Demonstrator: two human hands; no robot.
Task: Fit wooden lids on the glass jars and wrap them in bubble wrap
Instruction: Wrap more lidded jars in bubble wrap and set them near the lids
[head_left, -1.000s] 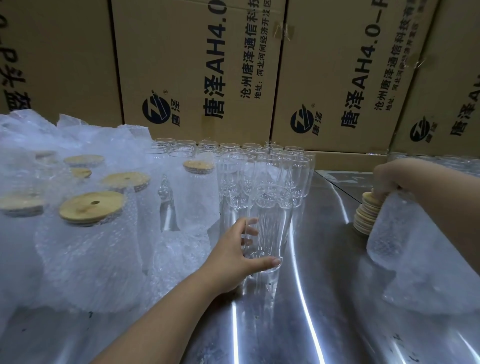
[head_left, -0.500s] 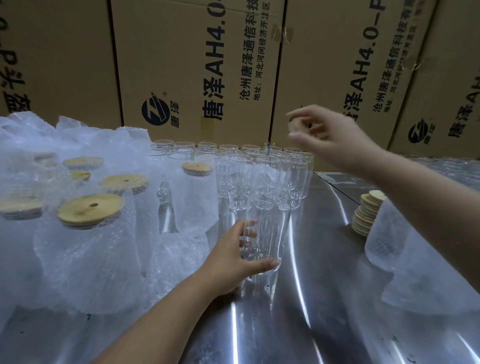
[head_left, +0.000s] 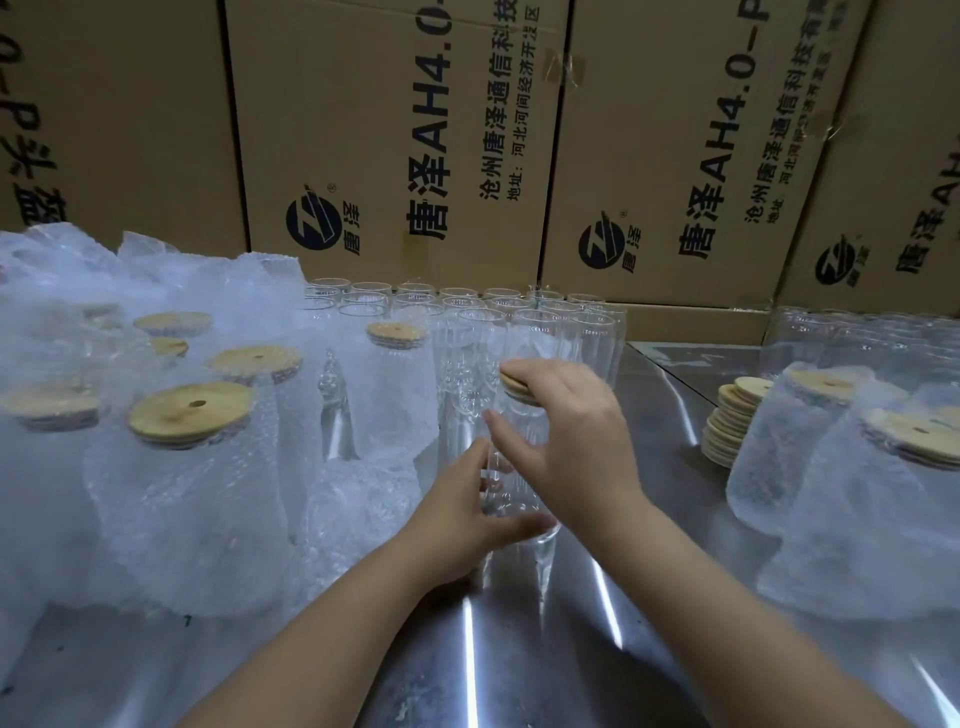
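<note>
Two hands: left fingers (head_left: 514, 526) curl round the jar (head_left: 519, 493), right fingers (head_left: 550, 379) press the lid (head_left: 511, 387).

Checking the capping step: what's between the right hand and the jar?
A wooden lid, under the fingers of the right hand, over the mouth of the jar gripped by the left hand. Head view.
</note>
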